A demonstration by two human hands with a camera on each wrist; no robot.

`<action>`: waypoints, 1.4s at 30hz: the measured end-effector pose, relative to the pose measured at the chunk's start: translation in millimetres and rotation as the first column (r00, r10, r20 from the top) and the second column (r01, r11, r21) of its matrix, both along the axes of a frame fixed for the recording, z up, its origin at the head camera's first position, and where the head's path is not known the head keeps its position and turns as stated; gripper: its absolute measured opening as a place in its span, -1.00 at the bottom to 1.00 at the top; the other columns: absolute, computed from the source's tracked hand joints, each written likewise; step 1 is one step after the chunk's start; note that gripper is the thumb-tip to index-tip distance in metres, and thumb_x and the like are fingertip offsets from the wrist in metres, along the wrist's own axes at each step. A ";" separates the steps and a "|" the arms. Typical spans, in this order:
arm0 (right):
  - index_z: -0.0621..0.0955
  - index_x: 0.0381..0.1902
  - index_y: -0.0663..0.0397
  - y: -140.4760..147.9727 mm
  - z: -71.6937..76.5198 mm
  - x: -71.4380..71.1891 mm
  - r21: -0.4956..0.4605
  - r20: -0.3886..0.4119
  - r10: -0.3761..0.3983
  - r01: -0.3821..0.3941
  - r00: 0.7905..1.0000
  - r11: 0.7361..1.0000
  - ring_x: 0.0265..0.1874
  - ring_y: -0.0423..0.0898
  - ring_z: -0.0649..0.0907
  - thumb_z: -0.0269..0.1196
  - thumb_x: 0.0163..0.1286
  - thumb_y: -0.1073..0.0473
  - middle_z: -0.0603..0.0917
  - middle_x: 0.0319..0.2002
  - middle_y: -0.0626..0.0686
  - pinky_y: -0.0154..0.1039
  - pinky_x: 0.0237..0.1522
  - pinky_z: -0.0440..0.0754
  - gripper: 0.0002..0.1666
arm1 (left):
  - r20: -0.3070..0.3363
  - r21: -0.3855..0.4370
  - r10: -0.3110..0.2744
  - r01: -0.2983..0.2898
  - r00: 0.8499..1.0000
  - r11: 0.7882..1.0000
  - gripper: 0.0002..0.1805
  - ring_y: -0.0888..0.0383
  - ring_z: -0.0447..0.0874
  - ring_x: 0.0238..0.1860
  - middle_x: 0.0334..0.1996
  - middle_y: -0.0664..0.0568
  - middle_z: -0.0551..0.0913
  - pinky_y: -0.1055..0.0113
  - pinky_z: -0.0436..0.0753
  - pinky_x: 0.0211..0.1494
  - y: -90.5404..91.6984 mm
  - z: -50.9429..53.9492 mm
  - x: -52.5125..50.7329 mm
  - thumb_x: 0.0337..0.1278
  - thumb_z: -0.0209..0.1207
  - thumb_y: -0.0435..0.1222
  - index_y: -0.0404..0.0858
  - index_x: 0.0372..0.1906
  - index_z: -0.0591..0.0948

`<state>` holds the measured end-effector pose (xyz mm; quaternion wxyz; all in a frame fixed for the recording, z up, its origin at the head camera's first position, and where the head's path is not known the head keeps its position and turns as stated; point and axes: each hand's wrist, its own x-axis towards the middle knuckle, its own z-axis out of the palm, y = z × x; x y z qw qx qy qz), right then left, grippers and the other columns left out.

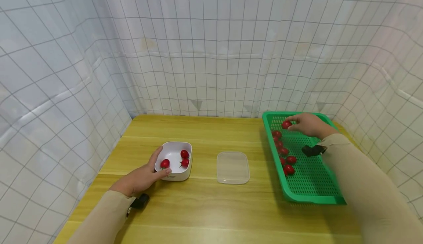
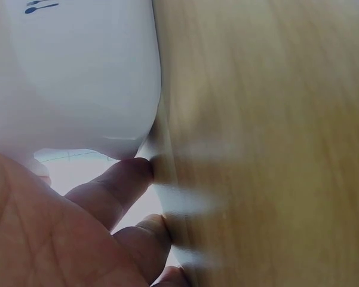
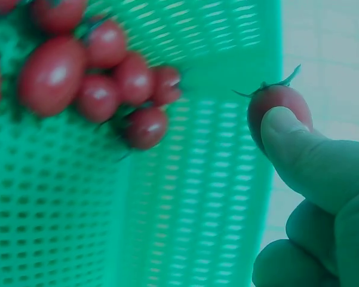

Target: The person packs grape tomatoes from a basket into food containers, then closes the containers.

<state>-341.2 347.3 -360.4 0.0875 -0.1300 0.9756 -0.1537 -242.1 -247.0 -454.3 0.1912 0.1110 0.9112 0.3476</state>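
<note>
In the head view my left hand (image 1: 145,176) holds a corner of a white square box (image 1: 186,170), its thumb at the near rim and its fingers along the left side. Inside the box lie a few cherry tomatoes (image 1: 165,163). The left wrist view shows the outer wall of the box (image 2: 89,78) beside my palm and fingers (image 2: 110,191). My right hand (image 1: 308,124) pinches one cherry tomato (image 3: 281,95) between thumb and fingers, above the far part of a green basket (image 1: 281,179). Several more cherry tomatoes (image 3: 54,76) rest along the basket's left side.
A clear, flat, rounded-square lid (image 1: 232,167) lies on the wooden table (image 1: 205,207) between the box and the basket. Behind the table and on both sides hang white grid-patterned sheets (image 1: 224,64).
</note>
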 end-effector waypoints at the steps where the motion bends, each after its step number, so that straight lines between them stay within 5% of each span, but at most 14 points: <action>1: 0.60 0.41 0.09 -2.5 3.6 0.0 -0.018 0.002 -0.003 0.003 1.000 1.000 -0.62 -0.17 0.30 0.24 0.59 -0.01 0.60 -0.56 0.07 -0.17 -0.43 0.39 -0.46 | 0.000 0.000 0.000 0.000 1.000 1.000 0.16 -0.40 0.28 0.54 0.59 -0.51 0.14 -0.34 0.31 0.53 0.0 -0.1 0.0 0.47 0.11 0.24 0.02 0.71 -0.43; 4: 0.60 0.40 0.10 -11.0 13.4 1.0 -0.062 -0.019 0.003 -0.004 1.000 0.998 -0.68 -0.20 0.19 0.23 0.60 0.02 0.51 -0.63 -0.13 -0.21 -0.47 0.34 -0.48 | -0.004 -0.008 -0.001 0.001 1.000 1.000 0.15 -0.40 0.30 0.54 0.58 -0.51 0.17 -0.33 0.32 0.53 0.1 -0.2 0.2 0.47 0.11 0.24 0.02 0.71 -0.43; 8: 0.56 0.44 0.11 -25.5 24.2 3.1 -0.078 -0.049 0.028 -0.032 0.998 0.996 -0.69 -0.19 0.19 0.22 0.61 0.04 0.54 -0.61 -0.12 -0.17 -0.46 0.35 -0.46 | -0.001 -0.010 -0.003 0.003 1.000 1.000 0.15 -0.40 0.28 0.55 0.58 -0.52 0.17 -0.33 0.32 0.53 0.5 0.0 0.8 0.48 0.10 0.25 0.02 0.71 -0.44; 13: 0.55 0.47 0.03 -50.0 35.0 5.2 -0.085 -0.060 0.066 -0.071 0.996 0.994 -0.66 -0.19 0.14 0.23 0.60 -0.01 0.16 -0.67 -0.15 -0.22 -0.51 0.22 -0.43 | -0.011 -0.009 -0.002 0.002 1.000 1.000 0.14 -0.41 0.26 0.55 0.58 -0.52 0.17 -0.34 0.31 0.53 1.4 0.2 1.8 0.48 0.09 0.24 0.01 0.71 -0.43; 21: 0.61 0.42 -0.12 -98.4 44.2 2.8 -0.116 -0.066 0.119 -0.126 0.991 0.985 -0.61 -0.18 0.11 0.29 0.56 0.01 0.11 -0.65 -0.16 -0.22 -0.47 0.18 -0.48 | -0.013 -0.004 -0.003 0.003 1.000 1.000 0.14 -0.41 0.25 0.56 0.60 -0.49 0.14 -0.34 0.31 0.53 1.4 -1.1 0.5 0.48 0.09 0.25 0.02 0.71 -0.43; 28: 0.64 0.38 -0.15 -146.0 43.0 -2.4 -0.149 -0.036 0.180 -0.184 0.983 0.972 -0.63 -0.18 0.14 0.31 0.56 0.03 0.15 -0.66 -0.17 -0.26 -0.50 0.19 -0.52 | -0.005 0.004 0.004 -0.004 1.000 1.000 0.15 -0.42 0.23 0.57 0.61 -0.50 0.12 -0.36 0.28 0.54 0.0 -3.6 0.1 0.47 0.11 0.25 0.03 0.71 -0.43; 32: 0.66 0.35 -0.19 -176.4 39.9 -5.2 -0.131 -0.029 0.245 -0.247 0.969 0.960 -0.63 -0.18 0.19 0.31 0.56 0.03 0.34 -0.67 -0.19 -0.26 -0.47 0.23 -0.55 | 0.003 0.011 0.005 -0.005 1.000 1.000 0.15 -0.41 0.24 0.57 0.60 -0.49 0.13 -0.34 0.29 0.55 -0.7 -4.5 0.4 0.47 0.11 0.24 0.03 0.71 -0.43; 42: 0.66 0.36 -0.25 -249.2 31.5 -2.7 -0.095 0.036 0.380 -0.375 0.924 0.922 -0.46 -0.14 0.41 0.30 0.57 0.02 0.68 -0.28 -0.05 -0.26 -0.36 0.39 -0.56 | -0.016 -0.005 0.005 -0.005 1.000 1.000 0.15 -0.41 0.29 0.54 0.59 -0.50 0.15 -0.35 0.30 0.53 -0.2 -4.0 -1.2 0.47 0.11 0.25 0.03 0.71 -0.42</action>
